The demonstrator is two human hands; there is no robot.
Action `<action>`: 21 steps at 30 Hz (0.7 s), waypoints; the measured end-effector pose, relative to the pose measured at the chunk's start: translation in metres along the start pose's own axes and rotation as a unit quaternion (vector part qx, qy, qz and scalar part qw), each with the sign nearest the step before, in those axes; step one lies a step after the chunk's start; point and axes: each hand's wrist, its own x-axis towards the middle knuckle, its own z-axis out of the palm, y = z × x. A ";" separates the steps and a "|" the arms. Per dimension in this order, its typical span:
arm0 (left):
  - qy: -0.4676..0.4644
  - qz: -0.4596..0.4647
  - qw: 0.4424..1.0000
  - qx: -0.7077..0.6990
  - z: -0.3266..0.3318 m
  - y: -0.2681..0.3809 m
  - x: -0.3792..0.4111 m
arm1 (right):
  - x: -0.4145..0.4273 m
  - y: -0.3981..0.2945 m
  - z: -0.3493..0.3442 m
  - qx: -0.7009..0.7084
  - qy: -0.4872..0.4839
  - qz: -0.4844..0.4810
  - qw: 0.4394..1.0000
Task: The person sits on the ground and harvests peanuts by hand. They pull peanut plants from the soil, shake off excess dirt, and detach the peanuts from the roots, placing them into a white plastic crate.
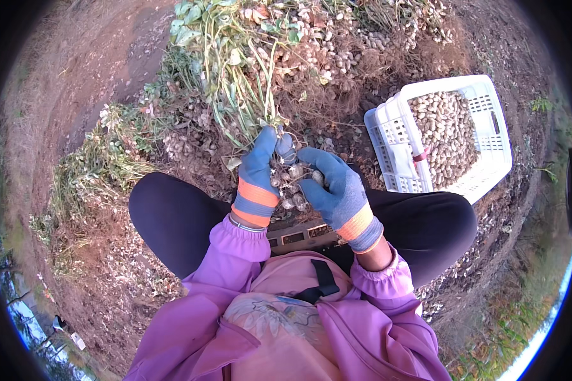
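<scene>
In a blue glove with an orange-striped cuff, my left hand (259, 174) grips the stem base of a peanut plant (240, 90). Its green stalks spread away from me beyond the fingers. Below the grip hangs a cluster of peanut pods (293, 183) among thin roots. My right hand (331, 185), gloved alike, reaches into this cluster from the right. Its thumb and forefinger are around a peanut pod (317, 177) at the cluster's right side. Whether that pod is still joined to the roots cannot be made out.
A white plastic crate (493, 159) partly filled with peanuts (441, 135) stands tilted beside my right knee. Ahead lies a heap of uprooted peanut plants (333, 57), with more wilted plants (105, 166) at the left. A slatted crate-like piece (300, 236) shows between my legs.
</scene>
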 end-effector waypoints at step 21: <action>0.025 0.042 0.994 -0.094 0.015 0.001 -0.002 | -0.009 0.011 0.017 0.314 0.166 0.073 0.932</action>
